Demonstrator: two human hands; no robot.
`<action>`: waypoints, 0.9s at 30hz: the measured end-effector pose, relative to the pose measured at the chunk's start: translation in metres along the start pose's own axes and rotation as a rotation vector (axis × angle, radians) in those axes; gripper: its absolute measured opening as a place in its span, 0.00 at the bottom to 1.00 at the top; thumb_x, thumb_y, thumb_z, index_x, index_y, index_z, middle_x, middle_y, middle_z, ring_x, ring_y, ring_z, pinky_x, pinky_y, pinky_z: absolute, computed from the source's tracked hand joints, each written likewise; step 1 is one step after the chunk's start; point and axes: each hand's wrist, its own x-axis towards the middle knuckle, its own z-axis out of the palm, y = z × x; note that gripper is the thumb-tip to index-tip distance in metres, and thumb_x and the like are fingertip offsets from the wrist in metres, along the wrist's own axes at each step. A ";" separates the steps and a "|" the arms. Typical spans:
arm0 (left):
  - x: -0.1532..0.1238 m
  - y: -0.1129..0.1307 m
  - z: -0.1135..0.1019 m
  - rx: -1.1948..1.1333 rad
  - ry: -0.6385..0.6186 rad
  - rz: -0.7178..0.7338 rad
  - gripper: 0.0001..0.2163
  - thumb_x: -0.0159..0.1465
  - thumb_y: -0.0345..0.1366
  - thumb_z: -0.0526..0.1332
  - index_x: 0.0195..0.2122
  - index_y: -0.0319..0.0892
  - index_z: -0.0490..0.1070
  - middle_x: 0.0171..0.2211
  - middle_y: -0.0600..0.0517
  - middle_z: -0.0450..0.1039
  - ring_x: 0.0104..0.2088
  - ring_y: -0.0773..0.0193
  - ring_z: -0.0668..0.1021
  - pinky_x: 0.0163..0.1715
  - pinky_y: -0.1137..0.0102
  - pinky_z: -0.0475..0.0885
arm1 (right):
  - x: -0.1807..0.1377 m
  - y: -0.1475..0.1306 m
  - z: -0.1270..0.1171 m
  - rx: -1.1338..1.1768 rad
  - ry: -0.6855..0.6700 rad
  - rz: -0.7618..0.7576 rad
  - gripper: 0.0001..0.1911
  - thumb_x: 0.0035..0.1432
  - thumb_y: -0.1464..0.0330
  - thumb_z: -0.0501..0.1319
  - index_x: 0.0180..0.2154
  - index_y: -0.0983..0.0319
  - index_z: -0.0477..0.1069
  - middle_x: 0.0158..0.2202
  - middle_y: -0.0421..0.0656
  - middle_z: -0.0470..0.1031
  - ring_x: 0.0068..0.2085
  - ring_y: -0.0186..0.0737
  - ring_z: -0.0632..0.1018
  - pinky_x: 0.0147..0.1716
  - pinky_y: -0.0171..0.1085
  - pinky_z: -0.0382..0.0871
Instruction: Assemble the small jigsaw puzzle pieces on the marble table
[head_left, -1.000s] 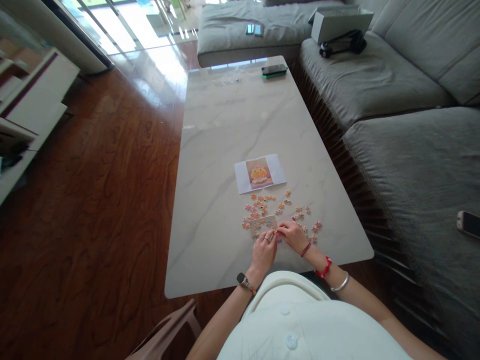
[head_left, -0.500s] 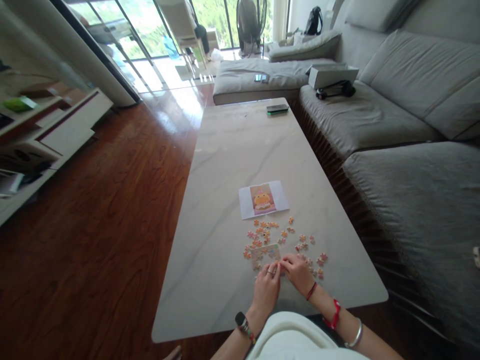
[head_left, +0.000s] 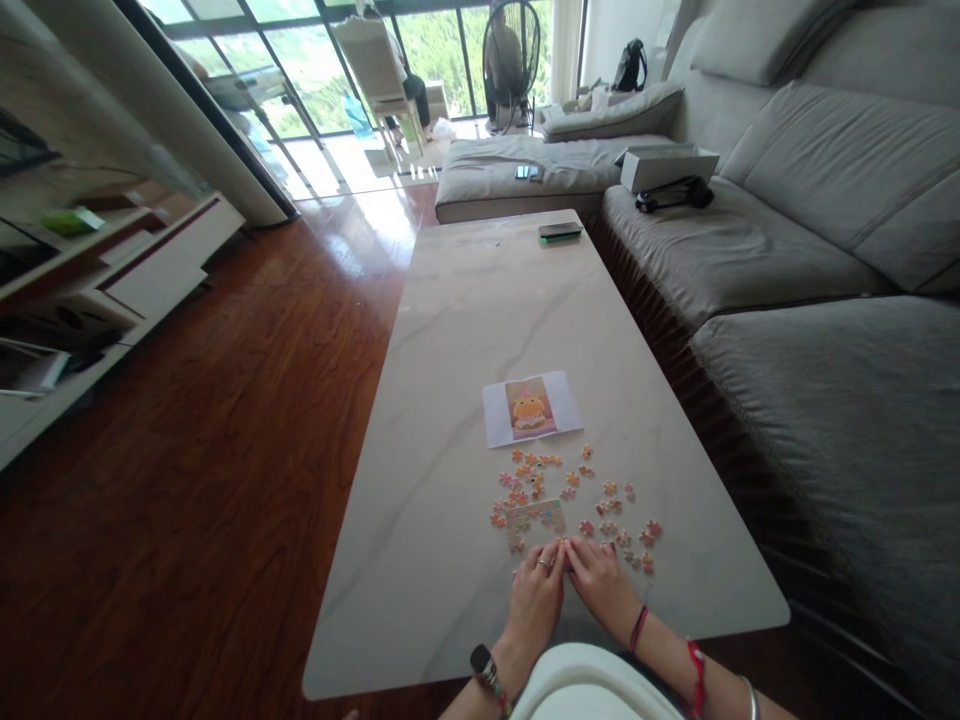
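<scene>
My left hand (head_left: 537, 592) and my right hand (head_left: 602, 588) meet fingertip to fingertip at the lower right corner of a partly joined jigsaw puzzle (head_left: 534, 509). Their fingers are pinched together on a small jigsaw piece, mostly covered by the fingertips. The joined part forms a pale border along the top and sides. Loose orange and pink jigsaw pieces (head_left: 517, 495) lie above and left of it, and more loose pieces (head_left: 622, 538) are scattered to the right, beside my right hand. A paper sheet with a printed picture (head_left: 531, 408) of an orange cartoon figure lies beyond.
The long white marbled table (head_left: 442, 420) carries a dark phone-like object (head_left: 560, 232) at its far end. A grey sofa (head_left: 810, 380) with a white box (head_left: 667, 168) runs along the right. Ahead, a person sits on a chair (head_left: 375, 65) near a standing fan (head_left: 511, 50).
The view has tilted up slightly. My right hand has turned and drawn a little nearer to me, its fingers now lying straighter against my left fingertips.
</scene>
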 end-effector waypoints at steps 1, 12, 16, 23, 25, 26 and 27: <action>0.000 0.000 0.001 0.002 0.001 -0.001 0.19 0.56 0.25 0.52 0.48 0.45 0.61 0.45 0.51 0.66 0.44 0.63 0.68 0.38 0.70 0.70 | -0.001 0.000 0.001 -0.003 0.003 0.006 0.14 0.53 0.74 0.52 0.43 0.61 0.66 0.41 0.47 0.71 0.38 0.42 0.71 0.38 0.43 0.60; 0.001 0.005 -0.013 -0.063 -0.092 0.023 0.17 0.57 0.26 0.51 0.48 0.45 0.61 0.45 0.49 0.65 0.43 0.63 0.67 0.40 0.68 0.68 | -0.003 0.002 -0.009 0.043 -0.108 0.025 0.14 0.54 0.71 0.53 0.44 0.61 0.66 0.41 0.47 0.70 0.39 0.41 0.69 0.39 0.41 0.58; -0.001 0.006 -0.015 -0.082 -0.161 0.003 0.18 0.57 0.28 0.52 0.49 0.45 0.59 0.48 0.49 0.63 0.45 0.61 0.66 0.39 0.66 0.67 | -0.001 0.005 -0.015 0.049 -0.203 0.004 0.14 0.54 0.70 0.54 0.45 0.61 0.65 0.41 0.48 0.69 0.39 0.41 0.68 0.38 0.41 0.57; 0.003 0.004 -0.019 -0.145 -0.145 -0.021 0.19 0.56 0.27 0.51 0.50 0.46 0.59 0.47 0.50 0.64 0.47 0.59 0.64 0.40 0.64 0.65 | 0.004 0.006 -0.021 0.069 -0.243 0.051 0.14 0.53 0.69 0.55 0.44 0.61 0.66 0.38 0.48 0.70 0.38 0.42 0.68 0.37 0.41 0.56; 0.004 0.004 -0.020 -0.190 -0.127 -0.032 0.18 0.56 0.27 0.51 0.49 0.45 0.60 0.46 0.50 0.65 0.47 0.60 0.64 0.41 0.64 0.64 | 0.002 0.006 -0.022 0.102 -0.223 0.077 0.15 0.53 0.68 0.55 0.44 0.62 0.65 0.37 0.47 0.69 0.38 0.41 0.68 0.38 0.40 0.56; 0.005 0.003 -0.019 -0.214 -0.115 -0.035 0.17 0.57 0.27 0.51 0.48 0.44 0.60 0.45 0.49 0.65 0.46 0.60 0.64 0.42 0.64 0.64 | 0.001 0.006 -0.022 0.115 -0.212 0.092 0.15 0.53 0.68 0.55 0.44 0.62 0.65 0.37 0.47 0.69 0.39 0.41 0.68 0.38 0.40 0.56; 0.005 0.003 -0.019 -0.237 -0.103 -0.035 0.17 0.57 0.27 0.51 0.48 0.44 0.61 0.45 0.49 0.65 0.46 0.61 0.64 0.43 0.64 0.64 | 0.000 0.006 -0.022 0.125 -0.201 0.108 0.15 0.54 0.67 0.55 0.44 0.62 0.65 0.37 0.47 0.69 0.39 0.41 0.68 0.38 0.39 0.56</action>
